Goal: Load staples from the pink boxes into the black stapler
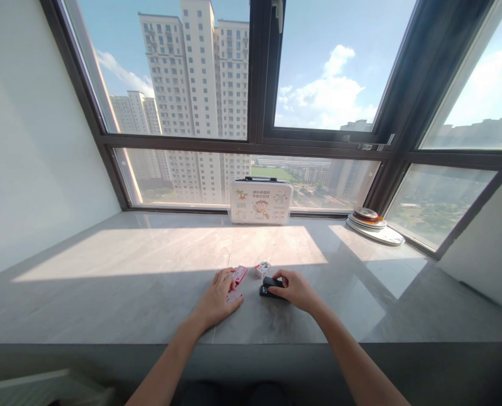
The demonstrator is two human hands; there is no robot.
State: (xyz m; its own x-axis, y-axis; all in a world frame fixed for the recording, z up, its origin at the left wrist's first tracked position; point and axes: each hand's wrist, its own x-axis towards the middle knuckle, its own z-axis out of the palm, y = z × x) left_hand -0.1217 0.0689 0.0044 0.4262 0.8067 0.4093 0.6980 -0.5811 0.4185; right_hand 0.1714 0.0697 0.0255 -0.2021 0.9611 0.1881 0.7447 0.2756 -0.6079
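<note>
On the marble sill, my right hand [296, 288] is closed around the rear of a black stapler [266, 286], thumb at its near side and fingers over the top. The stapler lies flat with its front end pointing left. My left hand [218, 299] rests on the sill, thumb apart from the fingers, its fingertips beside a small pink-and-white box [240, 274] and touching it or nearly so. Something pale pink shows between thumb and fingers, too small to make out. A small white box with red and dark print [262, 269] stands just behind the stapler.
A white case with cartoon print and a black handle [261, 203] stands against the window. At the right corner sits a stack of plates and lids [373, 225]. The sill's front edge [276, 342] runs below my wrists. Sunlight falls across the stone.
</note>
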